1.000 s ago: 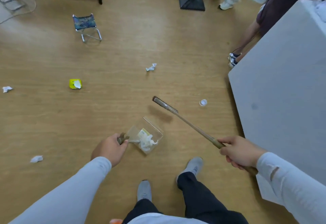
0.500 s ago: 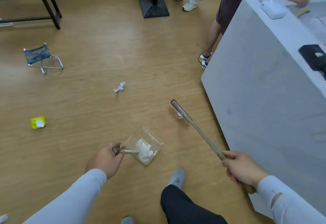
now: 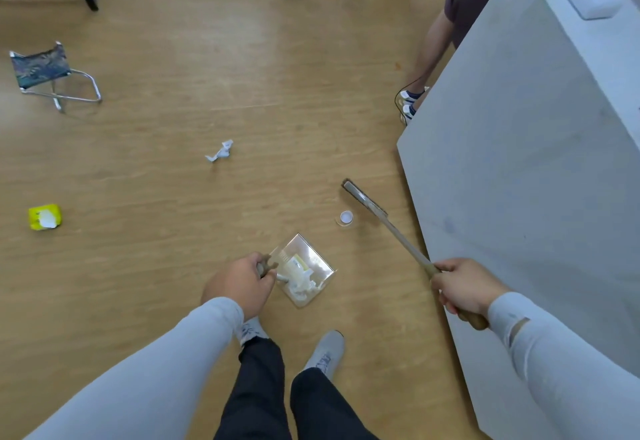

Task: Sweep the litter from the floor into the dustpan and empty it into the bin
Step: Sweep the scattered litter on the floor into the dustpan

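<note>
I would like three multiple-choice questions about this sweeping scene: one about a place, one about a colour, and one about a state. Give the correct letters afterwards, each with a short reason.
1. Where is the bottle cap?
A. Inside the dustpan
B. On the floor beside the brush head
C. Under the folding stool

2. What colour is the small carton lying at the far left?
A. Yellow
B. Red
C. Black

3. What is the state of the clear dustpan?
A. Empty
B. Upside down
C. Holding crumpled paper

Answers:
1 B: the cap lies on the bare floor just left of the brush, apart from the dustpan.
2 A: the carton is bright yellow with a white patch.
3 C: white crumpled paper shows through its clear wall while the left hand has a grip on its handle.
</note>
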Available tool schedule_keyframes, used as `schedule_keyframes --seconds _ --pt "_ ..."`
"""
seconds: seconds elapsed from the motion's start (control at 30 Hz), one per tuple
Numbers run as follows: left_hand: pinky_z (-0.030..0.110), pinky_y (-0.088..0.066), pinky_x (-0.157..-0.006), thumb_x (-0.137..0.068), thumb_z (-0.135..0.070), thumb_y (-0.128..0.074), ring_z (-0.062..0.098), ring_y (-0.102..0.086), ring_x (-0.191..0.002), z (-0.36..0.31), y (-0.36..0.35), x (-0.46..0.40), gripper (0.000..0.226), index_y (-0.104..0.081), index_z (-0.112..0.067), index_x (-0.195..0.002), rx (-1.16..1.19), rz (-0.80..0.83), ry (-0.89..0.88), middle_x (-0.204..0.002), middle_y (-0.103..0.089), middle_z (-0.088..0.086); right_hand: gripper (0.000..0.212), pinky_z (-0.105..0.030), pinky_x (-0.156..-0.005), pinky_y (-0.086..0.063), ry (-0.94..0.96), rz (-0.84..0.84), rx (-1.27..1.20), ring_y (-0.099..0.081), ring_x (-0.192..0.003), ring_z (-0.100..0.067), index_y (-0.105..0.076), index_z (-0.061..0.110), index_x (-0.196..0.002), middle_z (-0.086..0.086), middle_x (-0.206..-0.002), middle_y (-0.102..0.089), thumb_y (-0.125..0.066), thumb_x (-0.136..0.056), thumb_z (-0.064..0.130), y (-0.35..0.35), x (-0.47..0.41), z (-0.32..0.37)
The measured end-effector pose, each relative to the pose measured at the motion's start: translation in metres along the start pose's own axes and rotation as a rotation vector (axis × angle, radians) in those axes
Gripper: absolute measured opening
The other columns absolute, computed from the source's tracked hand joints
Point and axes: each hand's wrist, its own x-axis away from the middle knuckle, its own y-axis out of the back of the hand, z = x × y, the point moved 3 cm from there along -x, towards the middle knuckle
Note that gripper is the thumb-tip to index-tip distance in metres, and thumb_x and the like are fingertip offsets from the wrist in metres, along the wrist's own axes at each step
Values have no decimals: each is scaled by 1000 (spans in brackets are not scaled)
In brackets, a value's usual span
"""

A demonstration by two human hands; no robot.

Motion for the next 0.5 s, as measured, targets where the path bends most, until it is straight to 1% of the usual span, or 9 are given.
schedule_keyframes --seconds 0.07,0.13,0.23,0.33,0.4,0.5 --pt "29 -45 -58 -97 -48 -51 15 -61 -74 -8 -5 -13 28 -60 -34 -119 -11 17 0 -85 -61 -14 29 -17 -36 -36 -2 2 31 -46 -34 -15 -61 15 -117 -10 -56 -55 -48 -93 5 -1 -8 10" --pt "29 -46 -58 -98 -48 -50 15 -60 -73 -12 -11 -20 26 -60 -33 -116 -36 41 1 -84 -60 -14 26 -18 -39 -37 -8 3 76 -47 -33 -15 -61 14 -111 -11 -56 -56 -46 -92 5 -4 -19 20" --pt "30 -47 -59 -98 -48 -49 15 -61 -73 -18 -22 -26 25 -59 -32 -114 -47 52 -16 -81 -59 -14 25 -24 -49 -43 -16 -2 152 -56 -47 -21 -64 12 -108 -13 -62 -64 -48 -89 6 -13 -42 31" --pt "30 -49 -60 -98 -47 -48 17 -63 -74 -25 -26 -32 24 -59 -30 -111 -62 37 -35 -81 -61 -13 27 -25 -53 -46 -44 15 204 -62 -53 -23 -67 10 -107 -12 -65 -68 -48 -89 9 -26 -59 34" --pt "31 -50 -61 -98 -47 -48 18 -63 -74 -29 -26 -37 24 -59 -29 -111 -66 33 -38 -83 -63 -10 28 -26 -53 -47 -46 56 222 -61 -49 -22 -67 9 -107 -12 -63 -67 -47 -88 9 -38 -62 33" --pt "33 -54 -65 -98 -46 -49 17 -63 -74 -32 -25 -44 24 -59 -29 -112 -62 18 -47 -84 -64 -10 27 -24 -50 -44 -38 135 210 -51 -40 -18 -68 9 -103 -8 -53 -60 -47 -87 7 -48 -53 28"
